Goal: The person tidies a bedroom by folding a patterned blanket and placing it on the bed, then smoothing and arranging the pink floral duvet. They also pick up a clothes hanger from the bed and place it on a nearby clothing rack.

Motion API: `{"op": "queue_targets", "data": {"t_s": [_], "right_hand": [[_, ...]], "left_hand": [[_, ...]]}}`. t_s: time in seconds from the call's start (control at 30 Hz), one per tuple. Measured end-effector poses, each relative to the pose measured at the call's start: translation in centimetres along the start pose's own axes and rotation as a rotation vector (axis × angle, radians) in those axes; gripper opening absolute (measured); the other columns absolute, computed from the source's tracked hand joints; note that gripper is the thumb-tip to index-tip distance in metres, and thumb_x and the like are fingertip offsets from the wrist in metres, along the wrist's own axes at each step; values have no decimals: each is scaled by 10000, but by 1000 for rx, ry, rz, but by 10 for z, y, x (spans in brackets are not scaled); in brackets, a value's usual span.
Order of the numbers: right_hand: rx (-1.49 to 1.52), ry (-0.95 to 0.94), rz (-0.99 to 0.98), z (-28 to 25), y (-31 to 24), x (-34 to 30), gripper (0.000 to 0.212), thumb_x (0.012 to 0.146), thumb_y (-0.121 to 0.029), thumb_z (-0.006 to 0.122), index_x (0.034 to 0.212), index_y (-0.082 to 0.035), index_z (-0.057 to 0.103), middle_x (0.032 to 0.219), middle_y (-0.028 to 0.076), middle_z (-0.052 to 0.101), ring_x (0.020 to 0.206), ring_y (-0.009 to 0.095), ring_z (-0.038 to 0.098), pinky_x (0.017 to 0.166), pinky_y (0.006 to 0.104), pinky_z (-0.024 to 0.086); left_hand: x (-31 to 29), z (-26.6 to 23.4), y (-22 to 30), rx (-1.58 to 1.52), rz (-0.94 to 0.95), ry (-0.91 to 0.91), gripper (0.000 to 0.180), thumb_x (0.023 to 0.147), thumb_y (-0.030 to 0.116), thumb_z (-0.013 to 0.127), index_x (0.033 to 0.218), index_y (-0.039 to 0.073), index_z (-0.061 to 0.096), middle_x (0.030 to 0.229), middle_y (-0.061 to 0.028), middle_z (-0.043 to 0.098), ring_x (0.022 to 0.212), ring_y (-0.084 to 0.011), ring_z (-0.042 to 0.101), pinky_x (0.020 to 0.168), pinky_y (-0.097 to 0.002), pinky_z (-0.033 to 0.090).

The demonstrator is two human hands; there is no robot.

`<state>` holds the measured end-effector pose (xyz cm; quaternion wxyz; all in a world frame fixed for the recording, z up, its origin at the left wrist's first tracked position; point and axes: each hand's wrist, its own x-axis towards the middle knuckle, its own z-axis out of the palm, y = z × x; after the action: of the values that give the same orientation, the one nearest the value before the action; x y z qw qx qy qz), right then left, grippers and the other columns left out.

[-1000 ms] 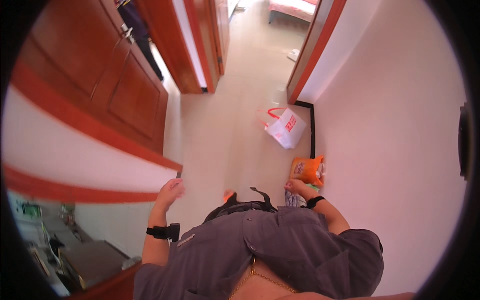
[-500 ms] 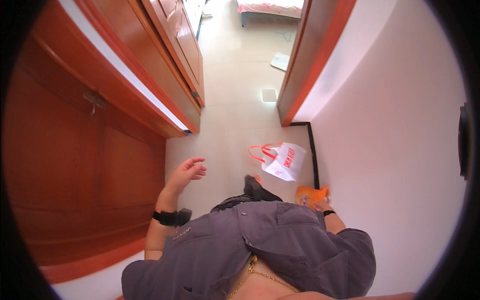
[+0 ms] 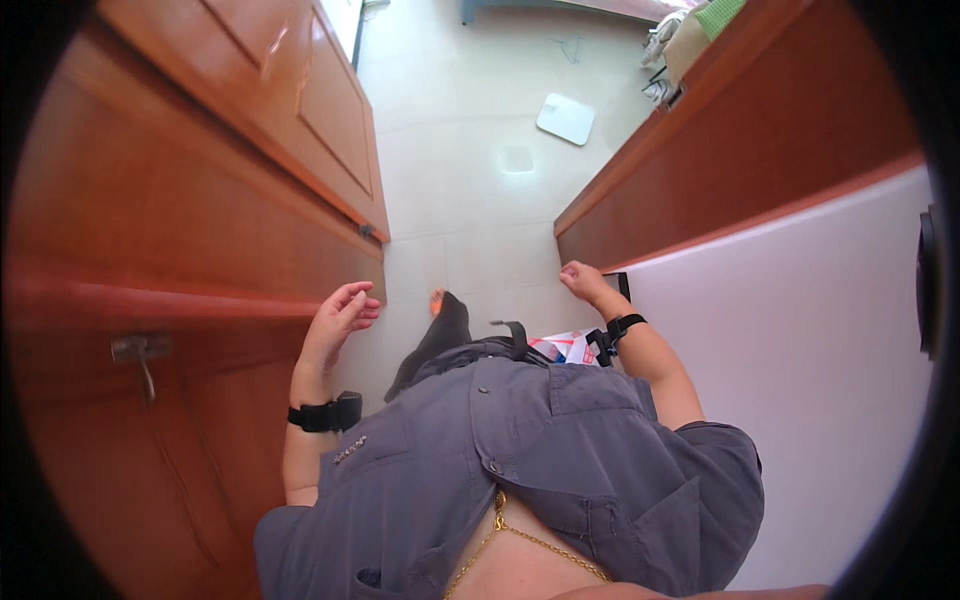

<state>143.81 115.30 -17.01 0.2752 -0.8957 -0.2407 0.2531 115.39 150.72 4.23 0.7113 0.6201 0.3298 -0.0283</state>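
Note:
My left hand point(image 3: 343, 318) hangs in front of the brown wooden door on the left, its fingers loosely bent and apart with nothing in them. On the right, my right hand point(image 3: 588, 282) is held up near the lower end of the open door point(image 3: 720, 140), its fingers curled in and no object showing in them. Below my right wrist, a white shopping bag point(image 3: 578, 347) with red print shows partly; my shirt and forearm hide the rest. Each wrist wears a black strap with a small device.
Brown wooden doors point(image 3: 190, 190) line the left, one with a metal handle point(image 3: 142, 350). A flat white square scale point(image 3: 566, 119) lies on the pale tiled floor ahead. Farther back are a bed edge point(image 3: 600, 8) and a seat with cloths point(image 3: 690, 45). A white wall point(image 3: 740, 330) stands on the right.
I have stepped forward, so the doorway is nearer and the shopping bag has slid back beside my body. My right hand has risen from beside the orange bag, which is out of sight now.

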Motion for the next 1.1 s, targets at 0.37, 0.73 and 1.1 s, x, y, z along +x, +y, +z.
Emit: {"op": "queue_targets", "data": {"t_s": [0.37,0.73,1.1], "right_hand": [[171,-250,631,-46,8,115,314,783,-311,605,896,-18,622,766,106,632,678,174,610,578,315,489],[59,-93,385,-172,11,415,348,733,-327,516,814,-15,646,765,211,618,745,346,602,686,418,467],[91,84,520,-301,-28,682,308,760,-319,543,847,-38,632,879,172,629,838,321,591,749,382,467]], "left_hand": [[307,17,225,169,-18,-444,316,905,251,476,1146,48,497,917,-46,589,839,-100,554,733,-231,451],[539,21,357,184,-40,-301,286,911,214,465,1136,41,495,905,-55,596,812,-116,576,706,-229,472],[822,-21,499,40,-54,-143,271,904,235,484,1102,56,530,871,-40,602,766,-101,572,670,-221,457]]}}
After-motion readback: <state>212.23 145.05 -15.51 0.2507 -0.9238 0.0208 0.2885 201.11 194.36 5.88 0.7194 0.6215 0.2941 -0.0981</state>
